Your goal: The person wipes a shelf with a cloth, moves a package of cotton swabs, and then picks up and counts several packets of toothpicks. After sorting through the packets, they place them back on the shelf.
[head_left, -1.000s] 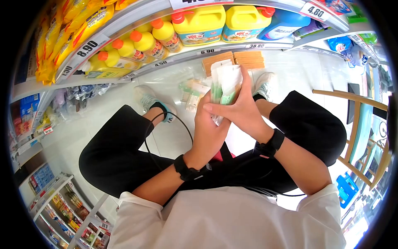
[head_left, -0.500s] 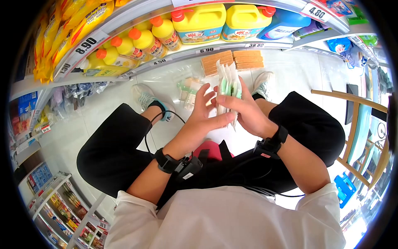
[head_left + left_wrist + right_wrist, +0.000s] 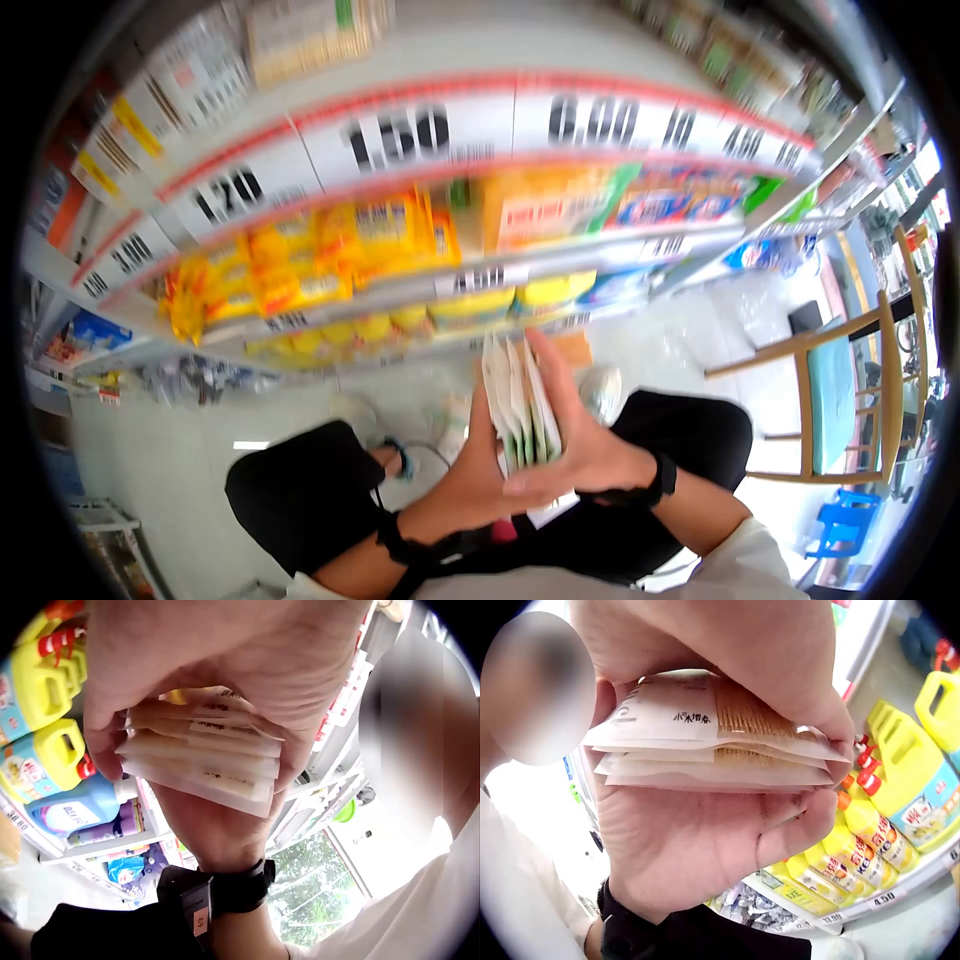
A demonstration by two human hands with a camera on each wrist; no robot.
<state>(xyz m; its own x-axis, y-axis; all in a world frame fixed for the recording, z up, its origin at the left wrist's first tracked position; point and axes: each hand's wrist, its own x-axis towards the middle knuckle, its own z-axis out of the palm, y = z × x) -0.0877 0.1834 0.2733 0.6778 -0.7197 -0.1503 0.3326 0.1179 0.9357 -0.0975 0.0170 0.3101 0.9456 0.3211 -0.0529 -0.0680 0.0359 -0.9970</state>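
A stack of several flat white packets [image 3: 520,405] with green ends stands on edge between my hands in the head view. Thin wooden sticks, like toothpicks, show through the clear part of a packet [image 3: 761,716] in the right wrist view. My left hand [image 3: 468,492] holds the stack from the left side, its fingers partly hidden behind the packets. From the other side my right hand [image 3: 590,450] grips it, thumb across the near end and fingers along the right face. Packet edges [image 3: 217,761] lie between both palms in the left wrist view.
Ahead stands a shop shelf with price labels [image 3: 400,138], yellow packets [image 3: 370,235] and yellow bottles [image 3: 855,847] lower down. An orange-brown bundle [image 3: 574,348] lies on the floor beyond my hands. At the right are a wooden chair [image 3: 832,400] and a blue stool [image 3: 843,522].
The head view has tilted up toward higher shelves. My left hand, fingers spread half a second ago, now closes against the stack, and the packets stand more evenly together.
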